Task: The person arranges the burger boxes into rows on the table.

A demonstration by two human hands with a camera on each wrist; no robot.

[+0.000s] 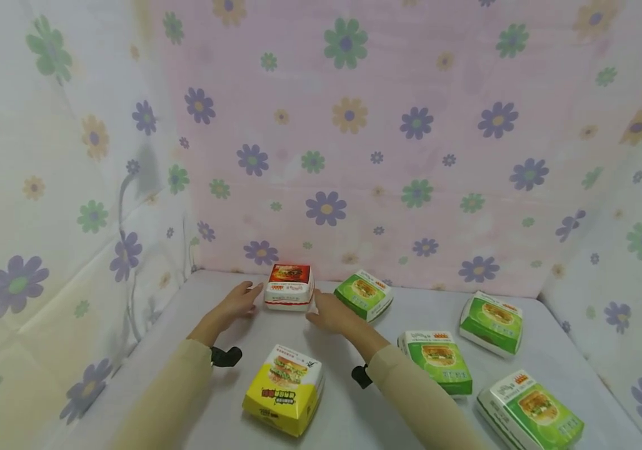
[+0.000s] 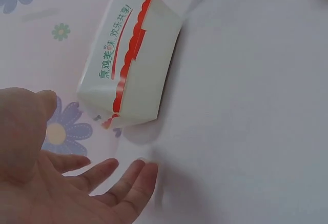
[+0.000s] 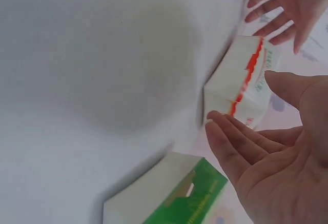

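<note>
At the back of the table sits a red-and-white burger box [image 1: 289, 287], its lid printed with a burger. My left hand [image 1: 237, 303] is at its left side, fingers spread; in the left wrist view a gap shows between those fingertips and the white box wall [image 2: 148, 65]. On the other side is my right hand [image 1: 332, 311], with fingers extended and thumb apart. Seen from the right wrist, its fingertips [image 3: 215, 119] overlap the near end of the box. Neither palm holds anything.
A green burger box [image 1: 363, 295] stands just right of my right hand. Further right are more green boxes [image 1: 437, 362], several in all. A yellow burger box [image 1: 284, 390] lies between my forearms. Flowered cloth walls [image 1: 377, 156] enclose the back and sides of the white table.
</note>
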